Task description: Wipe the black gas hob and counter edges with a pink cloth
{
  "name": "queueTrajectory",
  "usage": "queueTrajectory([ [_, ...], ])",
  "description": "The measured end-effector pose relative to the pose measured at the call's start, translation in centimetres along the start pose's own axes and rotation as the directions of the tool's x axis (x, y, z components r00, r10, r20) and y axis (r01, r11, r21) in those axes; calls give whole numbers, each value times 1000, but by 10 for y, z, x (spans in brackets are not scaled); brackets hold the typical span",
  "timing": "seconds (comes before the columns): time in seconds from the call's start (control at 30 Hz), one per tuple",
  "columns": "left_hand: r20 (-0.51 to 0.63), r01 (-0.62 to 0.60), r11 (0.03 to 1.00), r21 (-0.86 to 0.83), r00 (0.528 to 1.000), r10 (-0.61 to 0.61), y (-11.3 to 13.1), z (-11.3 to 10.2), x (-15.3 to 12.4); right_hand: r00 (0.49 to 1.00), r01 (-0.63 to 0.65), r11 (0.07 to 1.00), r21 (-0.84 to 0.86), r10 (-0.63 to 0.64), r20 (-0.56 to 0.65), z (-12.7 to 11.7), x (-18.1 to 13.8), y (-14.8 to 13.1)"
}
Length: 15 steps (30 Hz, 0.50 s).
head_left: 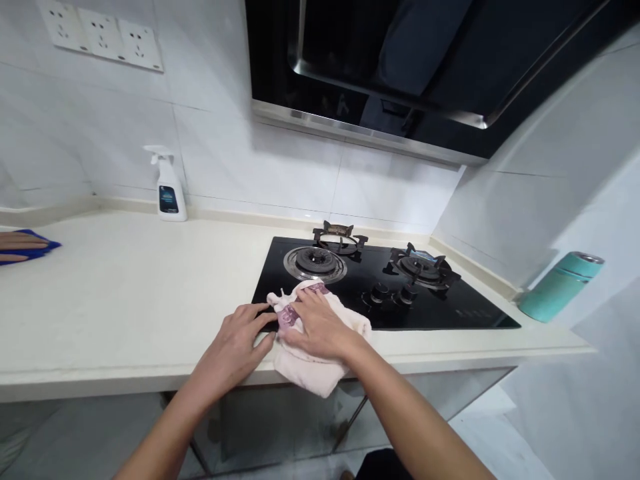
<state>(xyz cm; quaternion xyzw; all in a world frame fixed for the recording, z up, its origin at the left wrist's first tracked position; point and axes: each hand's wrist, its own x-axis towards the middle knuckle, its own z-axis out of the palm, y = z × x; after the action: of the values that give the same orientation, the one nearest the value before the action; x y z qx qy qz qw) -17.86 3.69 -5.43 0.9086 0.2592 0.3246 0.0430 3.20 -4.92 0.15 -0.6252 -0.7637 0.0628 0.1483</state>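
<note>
A pale pink cloth [320, 377] with purple patches lies bunched over the front left edge of the black gas stove [350, 313], and part of it hangs past the counter edge. On top of it rests my right hand [316, 323], pressing down with its fingers and thumb around the folds. Just left of the cloth, my left hand [235, 340] touches the counter and the stove's corner. Its fingers are apart, and the fingertips reach the cloth's edge. The near left burner [316, 261] has no pan support on it; a black pan support [340, 239] stands behind it.
Another person's hand [15, 245] rests on a blue cloth [50, 245] at the far left. A white spray bottle [170, 190] stands by the wall. At the right end leans a teal tumbler [560, 287]. The dark range hood [370, 73] overhangs the stove.
</note>
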Motion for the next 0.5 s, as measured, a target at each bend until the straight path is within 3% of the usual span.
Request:
queueTrajectory([
  [0.07,2,-12,1000,2,1000,12,-2,0,0,997,23,1000,-1,-23,70,-8,-18,12],
  [0.13,-3,-13,1000,15,1000,13,-5,2,0,997,-42,999,-18,43,69,-14,-42,29],
  [0.27,-2,-1,999,36,1000,1,-9,4,-1,969,-151,989,-8,146,-201,-9,-92,61],
  [0.4,9,20,999,34,1000,-21,-10,3,-1,848,-129,986,103,164,-505,-3,-140,93],
  [0.5,17,29,999,37,999,-30,-8,1,0,682,-262,937,230,348,-643,-19,-185,133],
])
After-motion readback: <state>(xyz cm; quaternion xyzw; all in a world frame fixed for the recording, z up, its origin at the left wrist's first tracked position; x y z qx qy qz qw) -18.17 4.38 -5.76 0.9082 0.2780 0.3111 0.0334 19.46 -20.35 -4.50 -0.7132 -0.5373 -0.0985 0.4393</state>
